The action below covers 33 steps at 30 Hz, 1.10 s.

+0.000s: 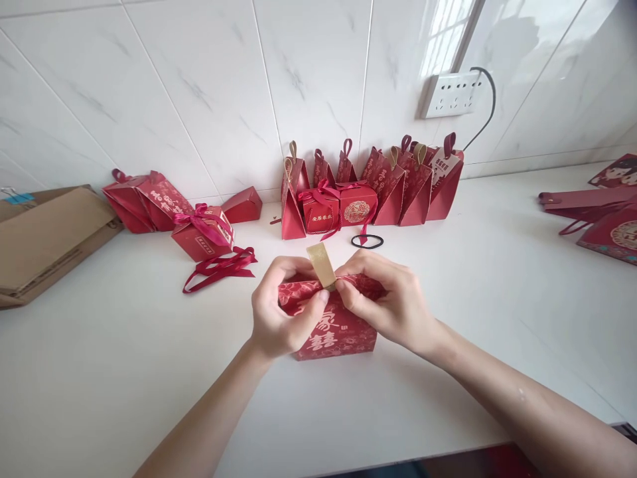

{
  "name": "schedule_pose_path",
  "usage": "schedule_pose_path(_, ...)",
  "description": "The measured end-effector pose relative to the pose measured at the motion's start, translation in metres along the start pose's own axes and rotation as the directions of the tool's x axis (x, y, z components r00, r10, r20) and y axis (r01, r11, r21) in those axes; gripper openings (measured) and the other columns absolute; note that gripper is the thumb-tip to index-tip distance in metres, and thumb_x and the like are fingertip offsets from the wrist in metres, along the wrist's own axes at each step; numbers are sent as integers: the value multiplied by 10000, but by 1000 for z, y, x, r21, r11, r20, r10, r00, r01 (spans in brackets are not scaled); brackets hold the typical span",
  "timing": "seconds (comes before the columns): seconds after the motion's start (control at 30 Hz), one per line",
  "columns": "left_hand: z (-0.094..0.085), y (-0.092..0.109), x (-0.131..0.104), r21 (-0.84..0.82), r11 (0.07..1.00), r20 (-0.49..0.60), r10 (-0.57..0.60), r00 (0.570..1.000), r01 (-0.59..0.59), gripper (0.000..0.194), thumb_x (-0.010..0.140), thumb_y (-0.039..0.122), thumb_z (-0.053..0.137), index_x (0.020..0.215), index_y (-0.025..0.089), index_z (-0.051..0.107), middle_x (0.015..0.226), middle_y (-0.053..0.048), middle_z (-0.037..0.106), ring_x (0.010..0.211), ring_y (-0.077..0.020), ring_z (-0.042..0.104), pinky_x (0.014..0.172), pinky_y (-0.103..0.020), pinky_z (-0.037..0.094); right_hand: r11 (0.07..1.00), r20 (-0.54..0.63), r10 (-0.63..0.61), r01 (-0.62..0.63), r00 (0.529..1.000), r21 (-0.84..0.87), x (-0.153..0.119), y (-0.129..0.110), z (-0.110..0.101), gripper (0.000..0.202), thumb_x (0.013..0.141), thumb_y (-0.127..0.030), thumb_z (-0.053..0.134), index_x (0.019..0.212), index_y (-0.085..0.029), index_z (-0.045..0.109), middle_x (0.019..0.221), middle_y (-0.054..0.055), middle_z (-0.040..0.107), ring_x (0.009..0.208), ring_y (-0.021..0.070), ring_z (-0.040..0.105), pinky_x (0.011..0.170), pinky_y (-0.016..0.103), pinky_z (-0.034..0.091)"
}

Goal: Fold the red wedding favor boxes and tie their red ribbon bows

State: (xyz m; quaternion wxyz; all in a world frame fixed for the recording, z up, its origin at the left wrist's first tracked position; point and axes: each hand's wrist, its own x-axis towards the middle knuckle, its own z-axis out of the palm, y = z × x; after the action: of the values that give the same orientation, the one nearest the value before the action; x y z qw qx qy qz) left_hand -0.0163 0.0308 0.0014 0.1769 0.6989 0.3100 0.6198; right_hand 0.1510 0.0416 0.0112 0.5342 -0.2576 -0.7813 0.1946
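A red gift box (pixel 348 335) with pale printed characters stands upright on the white counter in front of me. At its top edge, my left hand (pixel 286 309) grips the left side, with the thumb pressed against the front near the middle. My right hand (pixel 385 302) pinches the top edge close to the base of a gold ribbon loop (pixel 322 264). That loop sticks up from the box between my two hands. The fingers behind the box are partly hidden.
Several finished-looking red boxes (pixel 418 179) line the tiled wall. To the left lie a ribbon-tied box (pixel 204 232), loose ribbon (pixel 219 269) and a cardboard carton (pixel 54 239). A black hair tie (pixel 367 241) lies behind my hands; red bags (pixel 607 229) are far right, a power socket (pixel 452 95) above.
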Motion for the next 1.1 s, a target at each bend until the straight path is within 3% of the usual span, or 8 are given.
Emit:
schedule_pose_path(0.1,1,0,1,24,1000,5,6,1000,-6,133,744,105,642,844,185,606,742,36,663,640,-80,628,594,-156,516,1000,-9,2,-3,1000,-12,-2,0,0,83,873,-124,581,820,-166,629,744,-1,621,656,90,567,605,200,458)
schedule_pose_path(0.47,1,6,2,83,994,8,-72,997,71,70,770,132,646,754,196,624,662,55,650,566,-68,600,521,-142,487,999,55,-33,32,998,11,-2,4,-5,77,900,-129,567,869,-159,632,768,1,603,681,92,553,635,202,454)
schedule_pose_path(0.8,2,8,1,86,987,-2,-139,990,139,34,763,164,654,757,197,650,652,40,670,550,-90,611,510,-168,507,999,61,-44,43,997,16,-3,4,-6,85,890,-132,544,883,-162,623,782,19,608,694,116,557,636,240,466)
schedule_pose_path(1.1,1,7,1,117,987,-1,-109,994,108,33,775,207,652,748,193,638,647,32,665,551,-99,603,519,-197,502,999,43,-37,37,998,-9,-3,3,-3,86,893,-134,533,868,-172,607,774,11,600,693,113,552,640,234,466)
